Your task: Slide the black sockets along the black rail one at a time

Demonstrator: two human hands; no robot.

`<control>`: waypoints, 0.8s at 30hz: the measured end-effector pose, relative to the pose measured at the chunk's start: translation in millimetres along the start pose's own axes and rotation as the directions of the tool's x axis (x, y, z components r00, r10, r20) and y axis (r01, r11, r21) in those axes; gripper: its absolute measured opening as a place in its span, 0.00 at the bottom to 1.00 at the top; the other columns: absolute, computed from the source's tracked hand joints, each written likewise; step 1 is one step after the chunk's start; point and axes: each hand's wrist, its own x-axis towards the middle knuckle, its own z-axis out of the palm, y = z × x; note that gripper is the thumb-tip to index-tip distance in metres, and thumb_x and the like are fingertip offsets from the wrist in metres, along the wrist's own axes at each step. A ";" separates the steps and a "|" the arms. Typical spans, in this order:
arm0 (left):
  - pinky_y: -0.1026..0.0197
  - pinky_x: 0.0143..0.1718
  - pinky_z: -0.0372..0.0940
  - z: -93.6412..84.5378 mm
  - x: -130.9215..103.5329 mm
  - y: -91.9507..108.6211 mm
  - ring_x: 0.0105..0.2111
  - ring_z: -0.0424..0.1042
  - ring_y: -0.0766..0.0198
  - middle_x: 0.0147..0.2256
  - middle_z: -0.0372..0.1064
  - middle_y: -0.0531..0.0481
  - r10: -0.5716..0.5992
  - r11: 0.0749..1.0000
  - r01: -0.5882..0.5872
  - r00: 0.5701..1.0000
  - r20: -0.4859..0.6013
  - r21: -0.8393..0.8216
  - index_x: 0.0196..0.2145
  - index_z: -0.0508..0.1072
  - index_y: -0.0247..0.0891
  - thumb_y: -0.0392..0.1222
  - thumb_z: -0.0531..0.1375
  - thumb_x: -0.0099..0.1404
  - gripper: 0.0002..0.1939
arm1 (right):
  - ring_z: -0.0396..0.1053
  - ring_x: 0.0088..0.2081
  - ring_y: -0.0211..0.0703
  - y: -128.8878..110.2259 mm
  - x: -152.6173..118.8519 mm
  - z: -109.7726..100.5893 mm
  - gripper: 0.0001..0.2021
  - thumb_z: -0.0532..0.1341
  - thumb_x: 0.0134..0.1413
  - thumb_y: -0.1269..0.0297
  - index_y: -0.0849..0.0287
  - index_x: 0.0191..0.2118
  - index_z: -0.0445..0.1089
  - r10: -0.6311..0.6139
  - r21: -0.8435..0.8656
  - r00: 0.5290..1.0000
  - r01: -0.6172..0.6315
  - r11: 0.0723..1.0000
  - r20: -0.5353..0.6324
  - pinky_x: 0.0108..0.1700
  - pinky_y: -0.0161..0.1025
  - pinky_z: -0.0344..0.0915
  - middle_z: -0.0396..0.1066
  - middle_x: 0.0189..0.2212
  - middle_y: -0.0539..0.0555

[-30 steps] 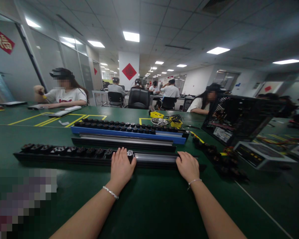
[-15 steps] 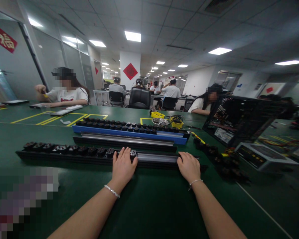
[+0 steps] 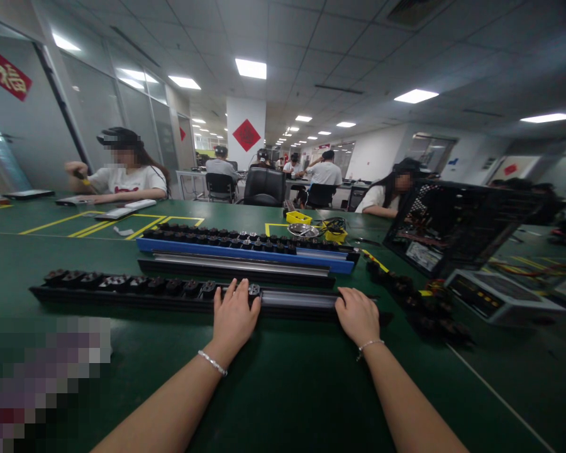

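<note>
The left hand (image 3: 233,318) lies over the middle of a black power-strip rail (image 3: 297,301), fingers slightly parted, thumb out to the side; the right hand (image 3: 359,318) rests near its right end, fingers together and bent over it. I cannot tell whether either set is clamped. Left of the left fingers runs a row of socket modules (image 3: 173,287); one end socket (image 3: 254,290) sits just beside their right. Bare silvery channel shows between the two hands. Beyond the fingers, on the table (image 3: 292,390), lie another black rail (image 3: 240,267) and a blue rail (image 3: 207,248). Right of the right fingers are loose socket modules (image 3: 408,299) and a power supply unit (image 3: 500,296).
</note>
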 end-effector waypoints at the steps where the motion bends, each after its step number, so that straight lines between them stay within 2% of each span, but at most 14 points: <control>1: 0.40 0.60 0.43 0.4 -0.2 0.2 0.59 0.55 0.51 0.55 0.63 0.40 -0.001 1.000 0.001 1.000 0.001 0.005 0.57 0.62 0.32 0.48 0.47 0.64 0.26 | 0.56 0.57 0.45 -0.1 -0.1 -0.1 0.23 0.44 0.57 0.62 0.59 0.53 0.66 0.000 0.002 1.000 0.000 1.000 0.001 0.59 0.45 0.48 0.66 0.54 0.53; 11: 0.43 0.60 0.45 5.8 -3.2 0.3 0.59 0.55 0.52 0.59 0.58 0.40 0.044 0.991 -0.043 0.999 -0.011 0.123 0.54 0.66 0.31 0.48 0.44 0.66 0.26 | 0.57 0.57 0.46 2.1 1.4 3.6 0.22 0.45 0.56 0.62 0.59 0.52 0.67 -0.012 0.004 1.000 0.012 1.000 -0.017 0.58 0.45 0.49 0.66 0.53 0.53; 24: 0.44 0.60 0.45 4.5 -3.2 0.3 0.59 0.55 0.54 0.57 0.60 0.43 0.046 0.994 -0.047 0.999 0.012 0.097 0.55 0.65 0.34 0.49 0.43 0.67 0.26 | 0.57 0.57 0.47 2.9 1.7 3.1 0.23 0.44 0.57 0.61 0.60 0.53 0.67 -0.018 0.011 1.000 0.018 1.000 -0.008 0.58 0.46 0.48 0.66 0.53 0.54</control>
